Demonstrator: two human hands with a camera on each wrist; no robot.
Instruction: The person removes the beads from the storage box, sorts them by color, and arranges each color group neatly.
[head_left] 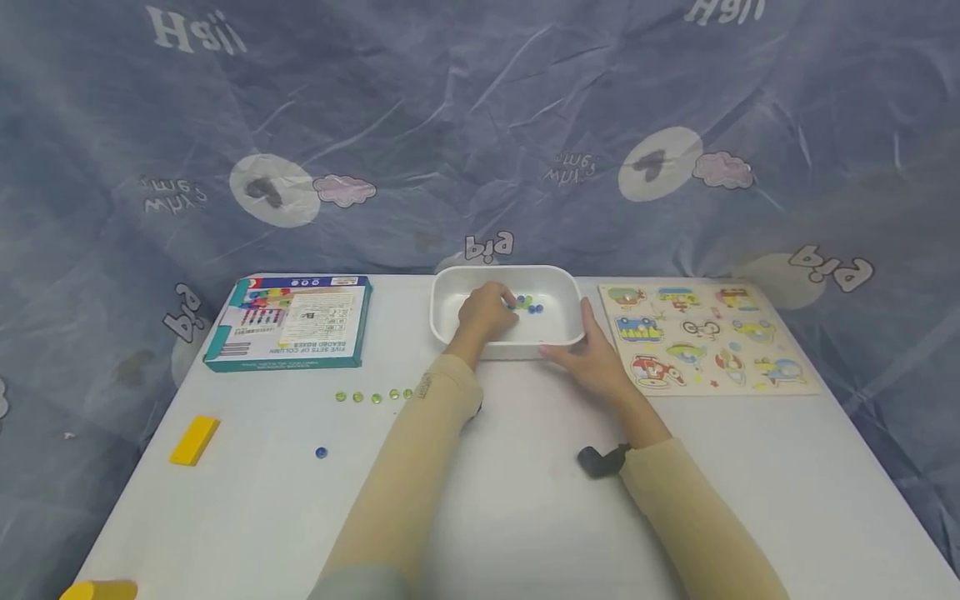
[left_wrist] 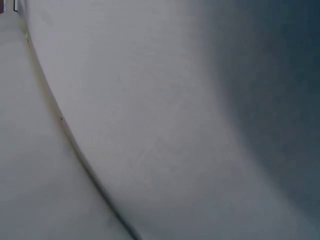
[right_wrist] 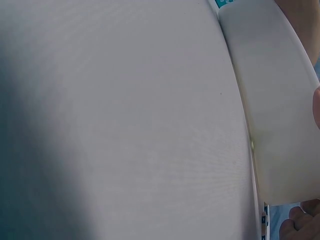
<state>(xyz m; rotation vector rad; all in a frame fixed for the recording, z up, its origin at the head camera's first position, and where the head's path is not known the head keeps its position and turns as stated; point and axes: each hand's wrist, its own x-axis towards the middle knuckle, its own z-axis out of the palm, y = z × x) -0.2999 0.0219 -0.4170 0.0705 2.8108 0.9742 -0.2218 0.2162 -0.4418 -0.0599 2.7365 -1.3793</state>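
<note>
A white plastic tray stands at the back middle of the table, with several small blue and green glass beads inside. My left hand reaches over its front rim, fingers bent down beside the beads. Whether a bead lies between those fingertips is too small to tell. My right hand holds the tray's front right corner, thumb along the front wall and fingers along the right side. In the right wrist view, the tray's wall and part of the right thumb show. The left wrist view shows the tray wall but no hand.
A row of green beads runs left of my left sleeve, and a lone blue bead lies nearer. A boxed bead set sits back left, a yellow block at left. A wooden picture puzzle board lies right of the tray.
</note>
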